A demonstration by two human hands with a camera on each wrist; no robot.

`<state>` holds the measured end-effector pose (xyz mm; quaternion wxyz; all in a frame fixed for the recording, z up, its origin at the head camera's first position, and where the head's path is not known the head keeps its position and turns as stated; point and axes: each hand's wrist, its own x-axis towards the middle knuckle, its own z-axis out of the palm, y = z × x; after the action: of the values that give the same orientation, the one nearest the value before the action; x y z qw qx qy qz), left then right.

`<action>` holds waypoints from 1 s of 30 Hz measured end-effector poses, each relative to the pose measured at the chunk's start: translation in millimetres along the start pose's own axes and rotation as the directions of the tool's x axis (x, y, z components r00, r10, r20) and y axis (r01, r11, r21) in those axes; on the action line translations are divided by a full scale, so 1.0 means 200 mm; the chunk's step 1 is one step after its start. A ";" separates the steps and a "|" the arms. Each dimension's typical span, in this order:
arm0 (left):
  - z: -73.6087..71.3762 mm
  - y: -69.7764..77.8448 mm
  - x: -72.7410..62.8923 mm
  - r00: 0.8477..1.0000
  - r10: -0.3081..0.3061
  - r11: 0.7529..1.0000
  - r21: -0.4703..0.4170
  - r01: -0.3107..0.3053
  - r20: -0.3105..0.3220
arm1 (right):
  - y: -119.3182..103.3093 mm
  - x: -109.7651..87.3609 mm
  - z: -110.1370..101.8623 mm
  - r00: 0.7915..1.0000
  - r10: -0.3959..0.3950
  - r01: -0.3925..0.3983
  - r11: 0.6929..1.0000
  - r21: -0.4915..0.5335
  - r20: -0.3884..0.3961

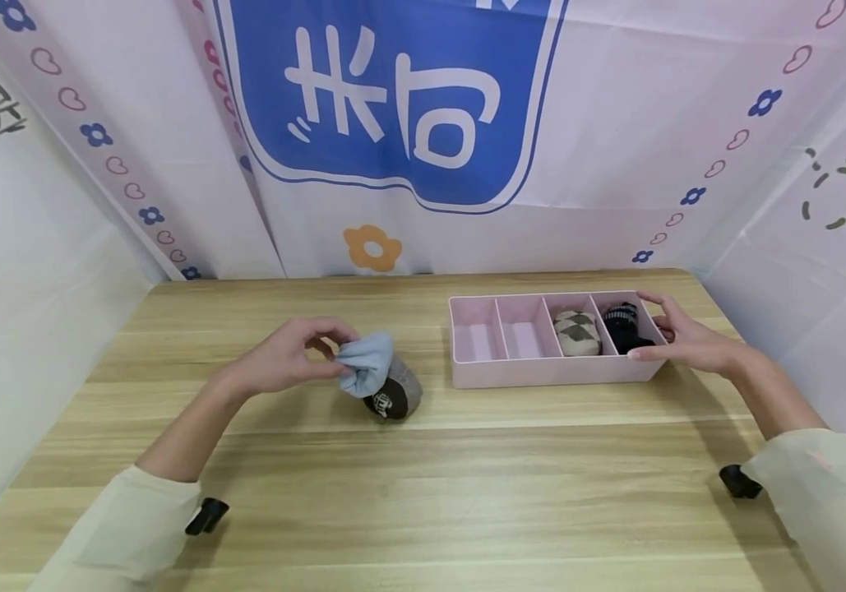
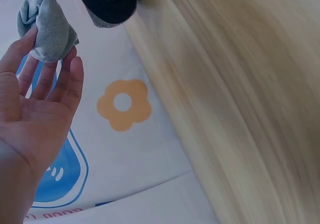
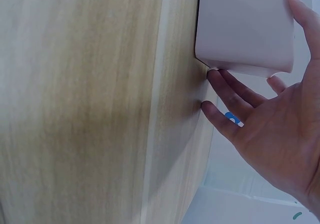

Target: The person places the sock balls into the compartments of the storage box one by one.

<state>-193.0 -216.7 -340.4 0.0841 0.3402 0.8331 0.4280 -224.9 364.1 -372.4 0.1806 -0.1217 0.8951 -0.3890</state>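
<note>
My left hand (image 1: 291, 355) pinches a rolled light blue sock (image 1: 367, 362) between thumb and fingers. In the left wrist view the same sock (image 2: 47, 27) sits at my fingertips. Beside and partly behind it, a grey and dark rolled sock (image 1: 402, 390) rests on the table. My right hand (image 1: 692, 339) holds the right end of a pink divided box (image 1: 519, 376), thumb at the front corner, a finger at the back corner. In the box, a beige-and-brown argyle sock (image 1: 578, 333) fills the third compartment from the left, and a black sock (image 1: 624, 333) the rightmost.
The box stands near the back right of the wooden table (image 1: 452, 485). Its two left compartments (image 1: 476, 341) show bare floors. A printed white cloth (image 1: 304, 222) hangs behind the table, with white cloth on both sides.
</note>
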 end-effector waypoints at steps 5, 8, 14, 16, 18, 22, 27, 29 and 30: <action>0.02 0.03 0.04 1.000 0.005 1.000 -0.011 -0.005 -0.003 | 0.00 0.00 0.00 1.000 -0.005 0.005 1.000 0.002 0.000; 0.03 0.05 0.07 1.000 0.010 1.000 -0.014 -0.010 -0.009 | 0.00 0.00 0.00 1.000 -0.008 0.008 1.000 0.000 -0.001; 0.07 0.08 0.13 0.999 0.038 0.999 -0.027 -0.039 -0.019 | 0.00 0.00 0.00 1.000 -0.010 0.010 1.000 0.000 -0.003; 0.08 0.08 0.15 0.999 0.044 0.999 -0.023 -0.044 -0.019 | 0.00 0.00 0.00 1.000 -0.010 0.010 1.000 -0.001 -0.004; 0.09 0.08 0.17 0.999 0.042 0.999 -0.022 -0.043 -0.019 | 0.00 0.00 0.00 1.000 -0.013 0.013 1.000 0.001 -0.004; 0.12 0.09 0.21 0.998 0.055 0.998 -0.020 -0.055 -0.016 | 0.00 -0.01 0.00 1.000 -0.016 0.016 1.000 0.001 -0.003; 0.14 0.10 0.26 0.997 0.078 0.997 -0.004 -0.078 -0.024 | 0.00 0.00 0.00 1.000 -0.009 0.009 1.000 -0.006 -0.004; 0.15 0.11 0.28 0.997 0.074 0.997 -0.001 -0.074 -0.026 | 0.00 0.00 0.00 1.000 -0.005 0.005 1.000 -0.010 -0.005; 0.16 0.11 0.29 0.997 0.074 0.997 0.002 -0.074 -0.026 | 0.00 0.00 0.00 1.000 -0.004 0.004 1.000 -0.012 -0.006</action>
<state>-211.3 -149.9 -333.9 0.0573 0.3653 0.8210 0.4349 -224.5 363.9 -372.8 0.1764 -0.1235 0.8977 -0.3843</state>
